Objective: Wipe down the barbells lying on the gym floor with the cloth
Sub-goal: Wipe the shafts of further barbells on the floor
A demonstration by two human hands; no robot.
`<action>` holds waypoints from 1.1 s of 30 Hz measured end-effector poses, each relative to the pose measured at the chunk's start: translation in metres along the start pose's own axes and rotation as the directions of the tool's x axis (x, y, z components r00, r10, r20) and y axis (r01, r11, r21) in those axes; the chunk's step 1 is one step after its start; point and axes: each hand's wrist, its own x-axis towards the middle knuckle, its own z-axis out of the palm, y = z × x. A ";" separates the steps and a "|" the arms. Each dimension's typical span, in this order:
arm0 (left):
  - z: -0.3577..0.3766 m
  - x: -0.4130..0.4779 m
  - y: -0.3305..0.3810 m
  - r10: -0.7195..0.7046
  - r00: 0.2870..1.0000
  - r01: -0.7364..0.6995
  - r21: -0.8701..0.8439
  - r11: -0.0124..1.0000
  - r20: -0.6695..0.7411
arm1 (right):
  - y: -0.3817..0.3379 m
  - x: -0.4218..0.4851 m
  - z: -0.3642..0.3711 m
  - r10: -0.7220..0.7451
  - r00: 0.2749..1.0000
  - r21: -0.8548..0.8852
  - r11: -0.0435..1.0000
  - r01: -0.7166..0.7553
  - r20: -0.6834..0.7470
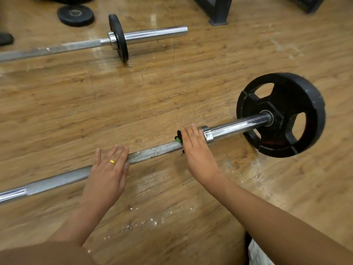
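Two barbells (152, 153) (76, 44) and three plates (280, 114) (one loose) lie on wooden floor (172, 88); left grip (107, 169) rests flat, right grip (194, 148) clutches the cloth (178, 138).

Loose wt plate (76, 15), rack base (218, 11).

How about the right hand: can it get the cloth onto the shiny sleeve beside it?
Probably yes. The right hand grips the cloth on the bar right against the collar; the sleeve beyond lies bare up to the plate.
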 end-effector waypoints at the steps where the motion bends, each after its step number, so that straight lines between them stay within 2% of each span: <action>1: 0.000 0.000 0.000 -0.003 1.000 0.003 -0.005 1.000 -0.004 | -0.003 -0.002 0.002 0.013 1.000 0.003 1.000 -0.013 -0.019; 7: 0.002 -0.002 0.000 0.005 1.000 -0.005 -0.014 1.000 -0.028 | 0.001 -0.019 0.004 -0.103 0.995 -0.047 0.994 0.103 0.003; 13: 0.002 -0.005 0.004 0.000 0.998 -0.001 -0.013 1.000 -0.064 | -0.019 -0.013 0.002 0.081 0.997 0.007 0.997 -0.081 0.006; 18: 0.004 -0.006 0.003 0.005 0.998 -0.006 -0.006 1.000 -0.067 | 0.000 -0.011 0.001 -0.024 1.000 -0.070 0.997 0.025 0.013; 22: 0.005 -0.006 0.006 0.001 0.996 -0.003 -0.013 1.000 -0.085 | -0.017 -0.018 0.001 0.176 0.983 0.008 0.984 -0.176 -0.046; 25: 0.005 -0.009 0.005 0.000 0.996 -0.002 -0.020 1.000 -0.092 | -0.034 -0.032 0.006 0.270 0.962 0.100 0.959 -0.265 -0.038; 30: 0.008 -0.015 0.011 -0.021 0.994 0.017 -0.033 0.999 -0.107 | -0.019 -0.019 0.002 0.222 0.975 0.131 0.967 -0.219 -0.009; 33: 0.008 -0.019 0.014 -0.030 0.993 0.027 -0.030 0.999 -0.117 | -0.013 -0.044 0.001 0.202 0.979 0.178 0.963 -0.204 0.027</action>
